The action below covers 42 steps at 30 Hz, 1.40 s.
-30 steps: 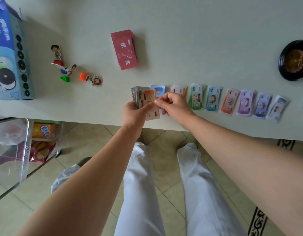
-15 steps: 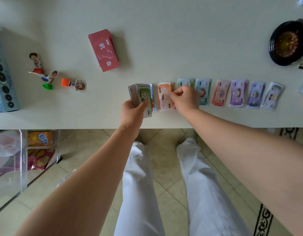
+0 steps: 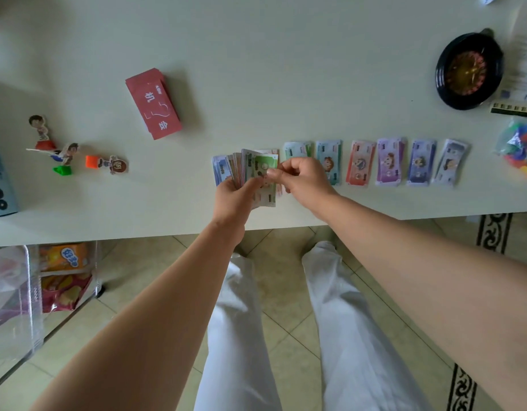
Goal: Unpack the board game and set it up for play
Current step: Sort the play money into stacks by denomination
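Near the front edge of the pale table [image 3: 256,40], the left hand [image 3: 231,200] grips a fan of play money [image 3: 241,169], its fingers curled round the lower end and its thumb across the face. A green note [image 3: 265,163] lies on top of the fan. The right hand [image 3: 305,179] pinches this note's right edge between thumb and forefinger.

Half a second ago that hand was down on the table, further right, pressing on an orange pile [image 3: 274,151]. It has since come back to the fan, and only a sliver of that pile shows behind the green note. Blue notes [image 3: 219,173] show at the fan's left edge, but it is unclear whether they are held or lie on the table.

The sorted row runs to the right as before: a green pile [image 3: 296,149], a teal pile [image 3: 330,148] partly under the right hand, a red pile [image 3: 358,163], a purple pile [image 3: 390,161], a violet pile [image 3: 419,163] and a grey pile [image 3: 450,163], each just beside the next.

The red card deck [image 3: 154,103] lies well behind the fan to the left. Three pawns [image 3: 63,157] sit near the table's left end, one flat on its side. The black roulette wheel [image 3: 468,71] and a bag of coloured pieces [image 3: 520,149] are at the right end.
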### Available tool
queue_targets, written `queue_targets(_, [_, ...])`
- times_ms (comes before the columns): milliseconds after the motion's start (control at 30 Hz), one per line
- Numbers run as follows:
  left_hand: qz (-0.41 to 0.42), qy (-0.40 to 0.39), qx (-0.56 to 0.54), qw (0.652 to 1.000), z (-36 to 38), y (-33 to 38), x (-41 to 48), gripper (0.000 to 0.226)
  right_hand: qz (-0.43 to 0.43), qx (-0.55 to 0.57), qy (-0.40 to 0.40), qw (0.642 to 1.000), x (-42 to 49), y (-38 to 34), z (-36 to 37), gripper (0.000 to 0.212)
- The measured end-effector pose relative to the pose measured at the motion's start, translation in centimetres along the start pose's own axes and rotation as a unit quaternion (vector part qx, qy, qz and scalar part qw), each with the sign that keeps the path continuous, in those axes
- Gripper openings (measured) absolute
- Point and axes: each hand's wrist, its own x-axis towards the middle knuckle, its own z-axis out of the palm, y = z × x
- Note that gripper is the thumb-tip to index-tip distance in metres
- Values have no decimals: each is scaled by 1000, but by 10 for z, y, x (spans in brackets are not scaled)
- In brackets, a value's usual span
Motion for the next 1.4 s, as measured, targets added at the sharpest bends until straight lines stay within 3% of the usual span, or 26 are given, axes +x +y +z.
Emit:
queue_targets(267, [9,23,19,1000,13,2,5,20,18,-123,132,983,22,15,-33,24])
queue_targets(433, [13,17,43,999,20,3,7,15,48,-234,154,959,25,17,-32,33])
queue_targets(533, [11,31,57,998,27,3,7,13,11,-143,142,979,21,15,-34,30])
queue_targets(633, [11,31,59,998,38,5,3,16,-31,-10,27,999,9,13,-38,30])
queue_targets(700, [9,20,59,998,48,7,-1,17,-35,-4,-15,999,4,16,-44,29])
queue_targets(833, [-1,-4,41,999,66,11,-9,18,-15,-23,27,999,7,28,-64,24])
queue_targets(1000, [22,26,66,997,80,9,-7,21,0,-62,95,993,17,44,-87,22])
queue_targets(1167, [35,42,84,995,86,6,-2,22,27,-107,156,982,28,49,-90,35])
queue_targets(1267, [39,38,97,994,90,5,0,15,33,-119,189,974,29,49,-88,31])
queue_targets(1333, [35,41,101,993,94,5,1,14,22,-87,196,977,27,49,-89,30])
queue_targets(1400, [31,38,100,994,100,5,0,16,1,9,132,991,20,47,-93,27])
